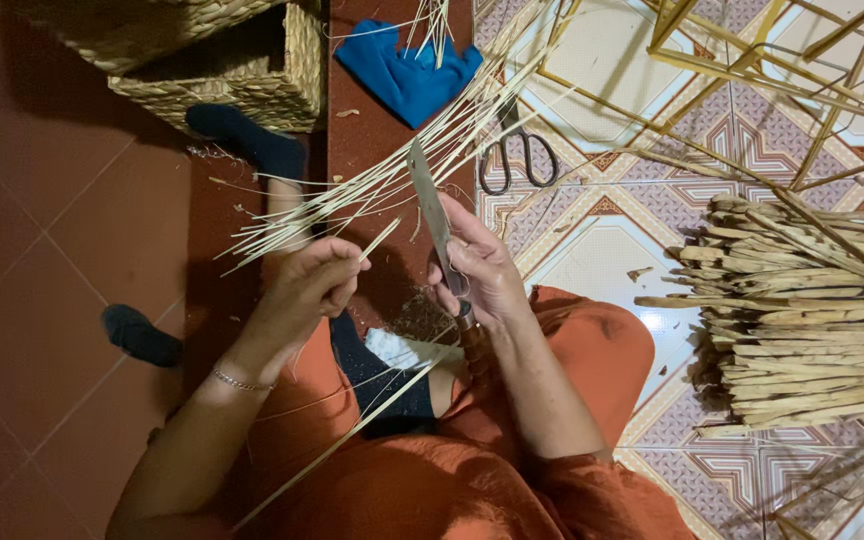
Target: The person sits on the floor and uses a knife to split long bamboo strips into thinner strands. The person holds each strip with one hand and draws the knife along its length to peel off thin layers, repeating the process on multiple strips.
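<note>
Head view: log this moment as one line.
left hand: pinches thin strip | right hand: grips knife | nearby: scissors, split strips pile

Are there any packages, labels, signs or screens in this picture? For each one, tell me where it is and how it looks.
None of these is in view.
Nearest to a container: woven straw-coloured basket, boxy, at the top left on the red floor.
No label shows on the long grey knife in the right hand, nor on the thin pale bamboo strip in the left hand.
</note>
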